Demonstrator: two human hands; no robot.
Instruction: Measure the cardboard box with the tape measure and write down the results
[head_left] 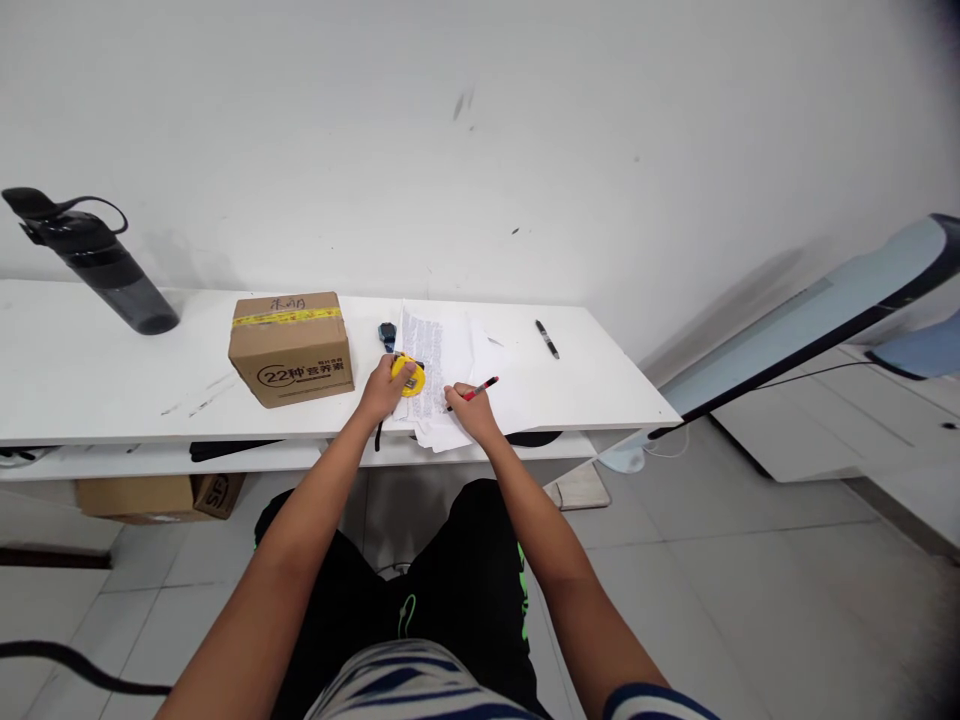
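Note:
My left hand (384, 388) is closed around a yellow tape measure (409, 378), held over the left side of the papers. In my right hand (472, 410) is a red and black pen (480, 388), its tip low over the sheets. The papers (439, 340) lie in a loose stack near the front edge of the white desk, and the left part of the top sheet is covered in dense writing. A dark wristwatch (387, 335) rests just beyond my left hand, beside the papers. Whether the pen tip touches the paper is too small to tell.
A cardboard box (291, 350) with yellow tape stands left of my hands on the white desk (202, 400). Farther left is a dark water bottle (112, 270). A black pen (547, 339) lies to the right. Below the desktop runs a shelf, with another cardboard box (142, 497) beneath.

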